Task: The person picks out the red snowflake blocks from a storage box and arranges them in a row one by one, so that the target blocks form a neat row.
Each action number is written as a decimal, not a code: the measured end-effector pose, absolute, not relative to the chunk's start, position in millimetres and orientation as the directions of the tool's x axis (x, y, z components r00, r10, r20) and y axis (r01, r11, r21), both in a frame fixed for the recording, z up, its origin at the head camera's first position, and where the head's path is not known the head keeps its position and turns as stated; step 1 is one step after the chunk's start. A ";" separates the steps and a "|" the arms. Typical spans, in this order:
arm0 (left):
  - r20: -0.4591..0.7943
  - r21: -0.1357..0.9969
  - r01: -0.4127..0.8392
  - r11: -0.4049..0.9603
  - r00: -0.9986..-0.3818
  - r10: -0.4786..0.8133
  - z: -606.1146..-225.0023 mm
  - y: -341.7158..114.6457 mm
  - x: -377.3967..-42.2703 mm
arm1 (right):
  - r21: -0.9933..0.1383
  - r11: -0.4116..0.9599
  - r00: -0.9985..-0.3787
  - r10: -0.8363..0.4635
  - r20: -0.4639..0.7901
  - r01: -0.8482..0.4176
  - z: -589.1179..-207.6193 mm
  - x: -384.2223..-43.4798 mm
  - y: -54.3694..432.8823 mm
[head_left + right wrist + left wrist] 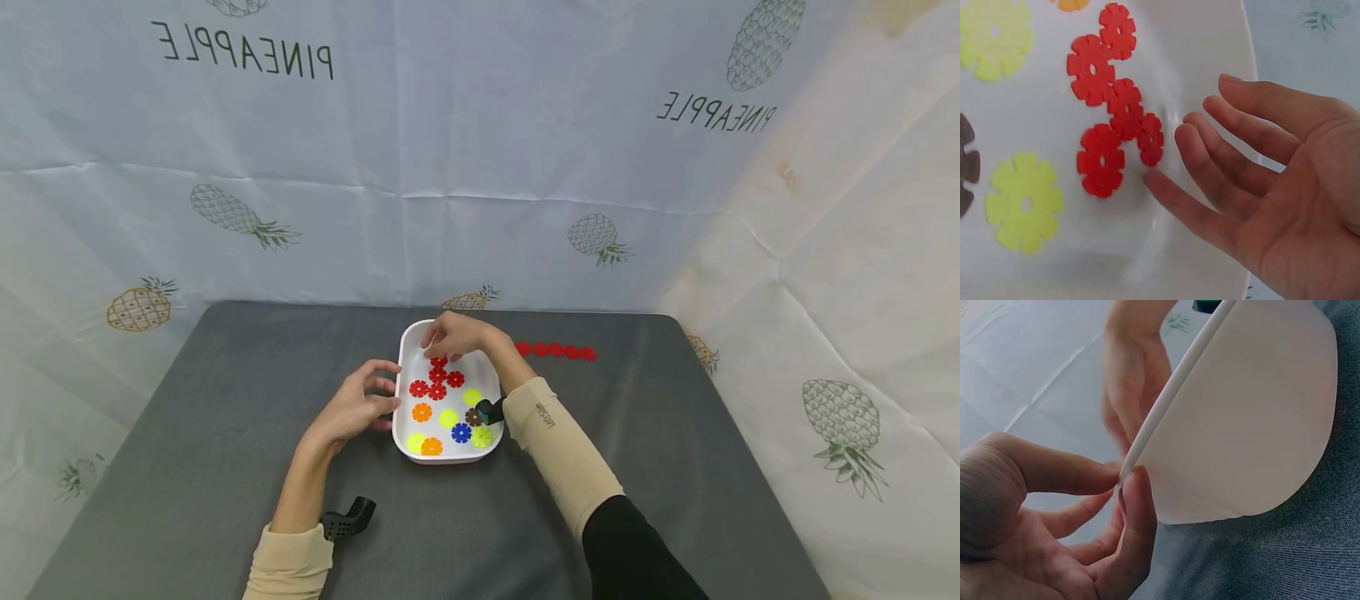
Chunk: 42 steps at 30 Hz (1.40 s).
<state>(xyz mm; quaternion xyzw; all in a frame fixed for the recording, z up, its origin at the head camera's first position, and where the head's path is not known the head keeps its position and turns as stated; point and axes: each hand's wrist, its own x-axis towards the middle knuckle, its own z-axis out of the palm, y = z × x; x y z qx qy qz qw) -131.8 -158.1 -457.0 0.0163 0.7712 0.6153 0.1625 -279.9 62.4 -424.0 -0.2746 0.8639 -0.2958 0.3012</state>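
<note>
A white plastic tub [487, 383] holds several notched plastic building discs, flat and flower-shaped. My left hand [358, 404] pinches the tub's left rim; in the left wrist view its thumb and finger meet across the rim [1172, 387]. Over the tub's far end is my right hand [453, 335], fingers loosely bent and nothing held. In the right wrist view the tip of one finger meets the edge of a red disc [1150, 139]. Other red discs [1102, 161] lie close together beside it. Yellow discs [1024, 203], orange discs [422, 412], a blue disc [461, 432] and a brown disc [472, 417] lie nearer me.
On the grey table [600, 433], a row of red discs [556, 349] lies right of the tub, partly behind my right forearm. A white curtain [480, 142] with pineapple prints hangs behind the table and along its sides.
</note>
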 end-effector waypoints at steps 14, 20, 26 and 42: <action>-0.231 0.954 -0.173 0.245 -0.946 0.230 -456.1 -157.8 -133.3 | -0.703 0.647 -0.687 -0.655 -0.314 -0.295 -440.7 -280.1 44.4; -0.225 0.953 -0.165 0.254 -0.948 0.225 -456.0 -158.2 -133.1 | -0.650 0.701 -0.743 -0.595 -0.306 -0.293 -447.7 -276.8 42.1; -0.223 0.953 -0.164 0.254 -0.949 0.225 -455.9 -158.1 -132.6 | -0.701 0.680 -0.798 -0.535 -0.277 -0.213 -463.5 -273.2 45.9; -0.212 0.956 -0.155 0.247 -0.951 0.226 -458.5 -158.9 -132.6 | -0.775 0.607 -0.806 -0.541 -0.241 -0.175 -475.4 -272.6 49.0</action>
